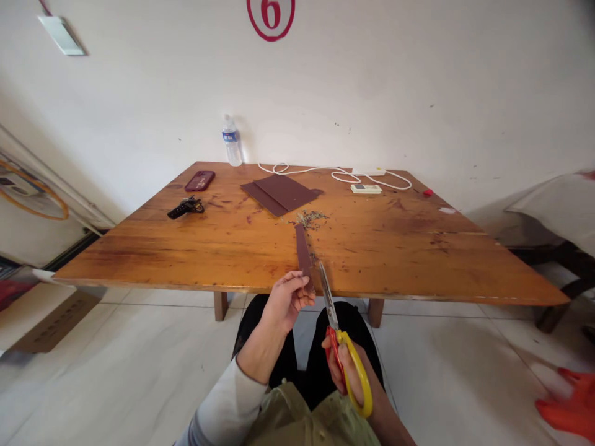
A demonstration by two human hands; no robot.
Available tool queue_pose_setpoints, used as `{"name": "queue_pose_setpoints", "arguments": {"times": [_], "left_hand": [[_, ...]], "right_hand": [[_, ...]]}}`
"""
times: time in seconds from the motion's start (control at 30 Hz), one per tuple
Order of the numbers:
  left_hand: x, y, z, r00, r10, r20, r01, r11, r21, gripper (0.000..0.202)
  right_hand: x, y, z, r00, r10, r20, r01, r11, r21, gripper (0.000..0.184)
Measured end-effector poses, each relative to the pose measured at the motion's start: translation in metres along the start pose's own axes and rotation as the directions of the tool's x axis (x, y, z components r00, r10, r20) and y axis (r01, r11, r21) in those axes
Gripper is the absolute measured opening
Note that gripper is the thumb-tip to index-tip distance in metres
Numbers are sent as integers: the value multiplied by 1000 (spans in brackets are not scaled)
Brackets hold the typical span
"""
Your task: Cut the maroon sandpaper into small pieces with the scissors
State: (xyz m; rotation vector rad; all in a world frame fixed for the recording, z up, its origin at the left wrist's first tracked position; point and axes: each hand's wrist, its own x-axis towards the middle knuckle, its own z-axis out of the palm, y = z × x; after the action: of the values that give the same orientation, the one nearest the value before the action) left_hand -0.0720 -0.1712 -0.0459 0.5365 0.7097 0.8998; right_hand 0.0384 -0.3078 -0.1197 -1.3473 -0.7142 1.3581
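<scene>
My left hand (289,298) pinches the near end of a narrow dark brown strip (304,249), which reaches away from me over the table's front edge. Scissors (329,297) with one red and one yellow handle are in my right hand (344,367), its fingers through the loops. Their blades look closed, point away from me and lie just right of the strip, apart from it. Beyond the strip's far end is a small pile of thin cut scraps (310,218). Brown sheets (283,193) of the same colour lie farther back, partly overlapping.
On the wooden table (223,254) are a dark red phone (199,181), a black bundled object (186,207), a water bottle (231,144), a white cable (316,169) and a small pale box (365,189). A cardboard box (51,319) stands on the floor at left.
</scene>
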Motion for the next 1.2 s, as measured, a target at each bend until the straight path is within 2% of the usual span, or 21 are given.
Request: {"name": "queue_pose_setpoints", "arguments": {"times": [0.17,0.43,0.63,0.8,0.9,1.2], "left_hand": [[4,2,3,999,-27,28,28,999,-30,28],[11,7,9,999,39,-37,-38,999,3,32],[22,15,13,994,90,63,-94,993,69,31],[37,20,14,962,212,169,-239,957,163,35],[48,21,15,933,291,211,-328,929,171,35],[66,14,5,937,303,172,-323,942,97,43]], "right_hand": [[0,-1,-1,1000,20,-6,-20,1000,20,80],[0,2,-6,999,35,-23,-33,998,46,77],[1,9,-11,1000,16,-15,-14,997,80,73],[2,11,-13,999,-29,-17,30,999,42,71],[0,8,-16,999,-45,28,45,999,7,68],[0,5,-28,992,-71,104,87,983,-162,64]]}}
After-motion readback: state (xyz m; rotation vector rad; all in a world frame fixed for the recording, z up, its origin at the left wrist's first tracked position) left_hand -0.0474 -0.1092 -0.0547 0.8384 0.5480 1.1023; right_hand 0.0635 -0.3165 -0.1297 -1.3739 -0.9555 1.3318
